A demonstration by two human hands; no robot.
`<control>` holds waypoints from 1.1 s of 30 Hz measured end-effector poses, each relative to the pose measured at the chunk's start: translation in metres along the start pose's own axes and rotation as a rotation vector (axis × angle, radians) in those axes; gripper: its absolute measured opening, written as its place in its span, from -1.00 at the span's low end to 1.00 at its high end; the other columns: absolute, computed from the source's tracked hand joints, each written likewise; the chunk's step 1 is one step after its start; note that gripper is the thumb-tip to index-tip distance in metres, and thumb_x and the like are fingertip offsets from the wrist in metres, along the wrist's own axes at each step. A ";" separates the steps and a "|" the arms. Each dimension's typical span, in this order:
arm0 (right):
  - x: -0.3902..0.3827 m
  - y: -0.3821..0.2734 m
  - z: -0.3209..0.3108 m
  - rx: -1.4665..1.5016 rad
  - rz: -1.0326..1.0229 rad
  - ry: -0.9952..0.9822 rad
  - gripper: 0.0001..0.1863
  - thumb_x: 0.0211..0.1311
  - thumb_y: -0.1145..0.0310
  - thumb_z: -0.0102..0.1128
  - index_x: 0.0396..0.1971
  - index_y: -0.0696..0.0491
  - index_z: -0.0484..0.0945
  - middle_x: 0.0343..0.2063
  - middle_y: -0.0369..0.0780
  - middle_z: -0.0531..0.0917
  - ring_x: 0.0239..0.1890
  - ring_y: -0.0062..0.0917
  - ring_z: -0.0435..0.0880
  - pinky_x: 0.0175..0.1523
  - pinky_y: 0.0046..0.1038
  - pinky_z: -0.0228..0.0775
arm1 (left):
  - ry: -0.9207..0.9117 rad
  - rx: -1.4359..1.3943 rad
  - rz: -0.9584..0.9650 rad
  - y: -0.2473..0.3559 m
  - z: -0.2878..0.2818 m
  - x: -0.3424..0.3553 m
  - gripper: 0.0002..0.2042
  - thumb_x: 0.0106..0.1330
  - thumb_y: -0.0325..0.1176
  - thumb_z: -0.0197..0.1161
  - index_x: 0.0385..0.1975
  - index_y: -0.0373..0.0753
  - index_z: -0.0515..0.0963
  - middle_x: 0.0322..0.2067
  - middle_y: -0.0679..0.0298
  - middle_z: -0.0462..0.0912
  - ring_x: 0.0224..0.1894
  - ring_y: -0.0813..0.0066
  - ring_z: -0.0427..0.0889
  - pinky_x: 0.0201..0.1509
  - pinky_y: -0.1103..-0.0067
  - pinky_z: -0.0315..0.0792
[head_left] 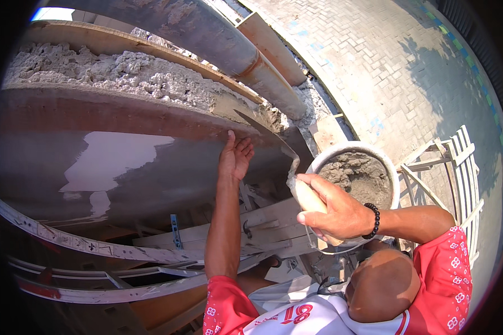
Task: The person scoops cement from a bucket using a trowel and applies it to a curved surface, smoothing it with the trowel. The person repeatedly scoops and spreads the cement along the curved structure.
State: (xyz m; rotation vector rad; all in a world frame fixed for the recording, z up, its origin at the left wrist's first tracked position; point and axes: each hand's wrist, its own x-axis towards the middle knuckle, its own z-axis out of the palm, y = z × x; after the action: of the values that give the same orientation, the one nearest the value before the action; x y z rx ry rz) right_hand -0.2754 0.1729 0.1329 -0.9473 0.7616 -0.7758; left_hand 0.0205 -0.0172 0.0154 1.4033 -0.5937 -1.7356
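Observation:
My right hand (341, 209) is closed round the pale wooden handle of a trowel (261, 124). The trowel's narrow grey blade points up and left, lying against wet mortar (232, 106) along a ledge. My left hand (235, 158) is raised palm up below the blade, fingers apart and slightly curled, with nothing in it. Its fingertips are close to the ledge's smooth front edge (123, 111). Beside and beyond my right hand stands a white bucket (395, 187) holding grey mortar (357, 176), partly hidden by that hand.
A thick rusty pipe (206, 42) slants above the rough ledge, next to a wooden batten (111, 40). A ladder (106, 251) curves across the lower left, near a blue level (176, 231) and a hammer (247, 229). Slatted wood (466, 167) stands right, above paving (368, 56).

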 end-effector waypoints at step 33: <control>-0.070 -0.045 -0.120 -1.225 0.709 -0.359 -0.70 0.22 0.31 0.08 -0.31 0.30 0.57 -0.50 0.13 0.64 -0.34 -0.04 0.69 -0.22 -0.12 0.52 | -0.361 0.056 -0.161 -0.113 0.095 -0.128 -0.34 0.38 -0.23 0.15 0.35 -0.46 0.06 0.20 0.11 0.40 0.24 0.38 0.36 0.35 0.50 0.18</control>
State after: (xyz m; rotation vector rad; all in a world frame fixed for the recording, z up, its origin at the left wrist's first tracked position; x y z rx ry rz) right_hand -0.4214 0.1658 0.1429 -1.6733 1.1561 0.5942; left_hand -0.0964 0.1388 0.0275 1.2093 -0.7431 -2.1388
